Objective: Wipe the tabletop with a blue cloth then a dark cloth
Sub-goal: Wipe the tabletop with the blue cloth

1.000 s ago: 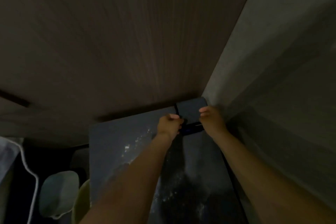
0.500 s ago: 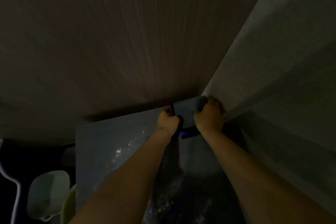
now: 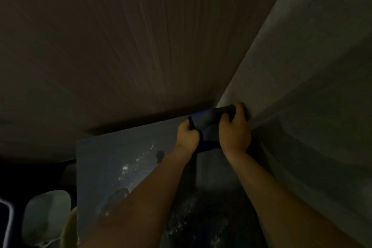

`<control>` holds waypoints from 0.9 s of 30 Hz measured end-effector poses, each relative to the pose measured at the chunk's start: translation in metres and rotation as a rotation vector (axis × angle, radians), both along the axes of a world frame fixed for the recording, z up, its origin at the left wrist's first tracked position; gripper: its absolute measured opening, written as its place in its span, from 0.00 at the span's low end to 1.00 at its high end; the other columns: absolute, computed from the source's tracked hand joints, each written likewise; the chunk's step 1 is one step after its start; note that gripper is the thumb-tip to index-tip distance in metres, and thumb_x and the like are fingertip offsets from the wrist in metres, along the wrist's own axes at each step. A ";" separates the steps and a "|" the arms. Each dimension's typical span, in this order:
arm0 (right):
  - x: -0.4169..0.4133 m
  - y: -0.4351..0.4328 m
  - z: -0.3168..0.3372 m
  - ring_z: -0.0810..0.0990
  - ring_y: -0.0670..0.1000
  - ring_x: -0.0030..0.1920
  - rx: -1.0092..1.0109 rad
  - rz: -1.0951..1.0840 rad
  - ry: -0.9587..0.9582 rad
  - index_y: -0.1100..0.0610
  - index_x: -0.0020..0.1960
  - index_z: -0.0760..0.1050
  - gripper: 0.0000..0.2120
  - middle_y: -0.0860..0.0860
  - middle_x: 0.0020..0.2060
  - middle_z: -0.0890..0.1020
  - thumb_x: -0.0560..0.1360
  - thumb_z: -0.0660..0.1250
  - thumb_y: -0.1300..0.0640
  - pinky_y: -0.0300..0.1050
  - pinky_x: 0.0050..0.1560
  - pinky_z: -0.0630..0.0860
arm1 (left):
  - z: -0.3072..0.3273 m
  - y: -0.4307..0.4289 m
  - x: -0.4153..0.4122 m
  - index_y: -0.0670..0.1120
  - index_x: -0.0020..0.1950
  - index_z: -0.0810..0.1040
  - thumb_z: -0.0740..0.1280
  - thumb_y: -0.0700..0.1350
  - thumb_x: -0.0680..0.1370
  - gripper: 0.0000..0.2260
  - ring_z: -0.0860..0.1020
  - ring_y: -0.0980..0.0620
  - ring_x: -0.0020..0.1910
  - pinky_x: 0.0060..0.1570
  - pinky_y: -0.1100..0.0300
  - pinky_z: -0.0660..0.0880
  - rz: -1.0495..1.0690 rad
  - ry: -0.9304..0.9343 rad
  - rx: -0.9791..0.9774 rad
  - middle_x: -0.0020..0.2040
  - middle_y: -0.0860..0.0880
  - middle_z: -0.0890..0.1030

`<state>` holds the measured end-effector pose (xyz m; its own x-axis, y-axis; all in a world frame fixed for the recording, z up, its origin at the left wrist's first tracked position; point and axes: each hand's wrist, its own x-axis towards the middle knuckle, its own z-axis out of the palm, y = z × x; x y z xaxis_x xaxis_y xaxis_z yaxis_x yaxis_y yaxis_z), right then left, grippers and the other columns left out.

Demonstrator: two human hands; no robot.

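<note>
The scene is very dim. A dark speckled tabletop point(image 3: 112, 159) runs away from me to a far right corner where two walls meet. Folded against that corner lies a dark cloth point(image 3: 209, 127) with a faint blue edge. My left hand point(image 3: 188, 135) grips its left side with the fingers curled. My right hand point(image 3: 234, 131) clutches its right side, fingers wrapped over the top fold close to the wall. Both forearms reach out over the table and hide part of its surface. No separate blue cloth shows.
A wood-grain wall point(image 3: 120, 46) stands behind the table and a pale wall point(image 3: 302, 86) closes its right side. Beyond the table's left edge sit a pale rounded seat point(image 3: 46, 217) and a yellowish rim point(image 3: 69, 227). Light flecks glint on the tabletop.
Both hands have pushed the cloth farther into the corner. My right hand's fingers have gone from resting on the cloth's edge to wrapping over its top fold. The view has tilted slightly.
</note>
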<state>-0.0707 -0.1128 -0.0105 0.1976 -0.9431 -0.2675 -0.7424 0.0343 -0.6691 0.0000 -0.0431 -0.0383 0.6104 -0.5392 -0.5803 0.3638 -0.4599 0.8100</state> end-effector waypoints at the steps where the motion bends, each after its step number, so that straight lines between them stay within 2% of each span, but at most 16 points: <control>1: -0.002 -0.001 -0.002 0.76 0.62 0.62 -0.013 -0.001 -0.004 0.53 0.74 0.63 0.23 0.58 0.67 0.74 0.80 0.58 0.57 0.52 0.57 0.72 | -0.003 0.000 -0.002 0.37 0.61 0.76 0.55 0.25 0.76 0.18 0.78 0.50 0.50 0.54 0.55 0.75 -0.103 -0.021 0.009 0.53 0.44 0.79; 4: -0.009 -0.004 -0.011 0.77 0.62 0.59 -0.035 -0.008 -0.019 0.52 0.72 0.65 0.21 0.58 0.65 0.76 0.79 0.58 0.57 0.56 0.58 0.74 | -0.007 0.007 -0.007 0.39 0.70 0.69 0.59 0.31 0.78 0.21 0.72 0.42 0.65 0.66 0.49 0.69 -0.494 -0.088 0.087 0.65 0.40 0.74; 7: -0.019 -0.001 -0.016 0.76 0.60 0.61 0.005 -0.005 -0.046 0.53 0.71 0.67 0.20 0.57 0.66 0.75 0.79 0.59 0.58 0.54 0.61 0.73 | -0.013 0.019 -0.009 0.46 0.78 0.54 0.63 0.40 0.80 0.29 0.56 0.45 0.76 0.75 0.53 0.55 -0.817 -0.372 0.223 0.78 0.46 0.56; 9: -0.025 0.001 -0.019 0.76 0.57 0.62 0.044 -0.011 -0.110 0.54 0.69 0.70 0.18 0.55 0.64 0.76 0.79 0.59 0.59 0.52 0.61 0.72 | -0.017 0.028 -0.008 0.49 0.79 0.47 0.65 0.45 0.79 0.34 0.51 0.48 0.78 0.75 0.56 0.50 -0.849 -0.517 0.318 0.79 0.49 0.48; 12: -0.027 -0.001 -0.023 0.78 0.54 0.56 0.114 -0.016 -0.238 0.54 0.59 0.75 0.11 0.53 0.55 0.79 0.79 0.59 0.61 0.52 0.59 0.75 | -0.026 0.041 -0.002 0.48 0.79 0.46 0.62 0.51 0.80 0.34 0.47 0.50 0.78 0.76 0.55 0.49 -0.904 -0.712 0.415 0.79 0.51 0.45; 15: -0.018 -0.008 -0.023 0.77 0.53 0.49 0.187 -0.036 -0.318 0.55 0.48 0.74 0.08 0.54 0.49 0.78 0.79 0.58 0.64 0.46 0.51 0.73 | -0.023 0.055 0.007 0.47 0.78 0.53 0.58 0.50 0.81 0.27 0.48 0.49 0.78 0.75 0.54 0.48 -0.877 -0.823 0.478 0.79 0.49 0.48; 18: 0.000 -0.019 -0.029 0.75 0.53 0.48 0.228 -0.065 -0.327 0.52 0.41 0.72 0.12 0.56 0.48 0.77 0.78 0.57 0.65 0.45 0.50 0.70 | -0.020 0.064 0.015 0.46 0.76 0.60 0.59 0.49 0.81 0.23 0.55 0.48 0.77 0.73 0.54 0.56 -0.768 -0.900 0.527 0.78 0.47 0.56; 19: 0.007 -0.023 -0.034 0.75 0.55 0.49 0.239 -0.062 -0.308 0.53 0.43 0.74 0.11 0.58 0.49 0.78 0.78 0.57 0.65 0.45 0.50 0.70 | -0.020 0.066 0.017 0.45 0.75 0.61 0.60 0.48 0.81 0.23 0.57 0.47 0.76 0.72 0.54 0.59 -0.759 -0.929 0.538 0.77 0.47 0.58; 21: 0.017 -0.030 -0.042 0.76 0.58 0.57 0.272 0.002 -0.204 0.58 0.56 0.77 0.11 0.59 0.59 0.78 0.79 0.57 0.62 0.47 0.56 0.71 | -0.020 0.066 0.020 0.44 0.74 0.63 0.62 0.47 0.80 0.24 0.60 0.47 0.73 0.70 0.56 0.62 -0.763 -0.966 0.550 0.75 0.47 0.61; 23: 0.023 -0.035 -0.049 0.74 0.59 0.65 0.271 0.089 -0.067 0.58 0.69 0.71 0.17 0.57 0.67 0.74 0.81 0.57 0.59 0.51 0.65 0.71 | -0.023 0.066 0.022 0.43 0.74 0.64 0.63 0.45 0.79 0.24 0.62 0.47 0.71 0.68 0.57 0.64 -0.775 -1.001 0.551 0.74 0.47 0.62; 27: 0.028 -0.036 -0.059 0.71 0.59 0.68 0.121 0.251 0.138 0.58 0.75 0.62 0.22 0.58 0.70 0.70 0.81 0.57 0.61 0.54 0.67 0.69 | -0.027 0.066 0.023 0.42 0.72 0.65 0.63 0.42 0.79 0.22 0.64 0.46 0.69 0.63 0.56 0.68 -0.748 -1.018 0.533 0.72 0.46 0.64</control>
<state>-0.0430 -0.1483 -0.0694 0.3744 -0.8290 -0.4154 -0.8213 -0.0884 -0.5637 0.0229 0.0230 -0.0654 0.5521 -0.7803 -0.2937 -0.7507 -0.6185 0.2323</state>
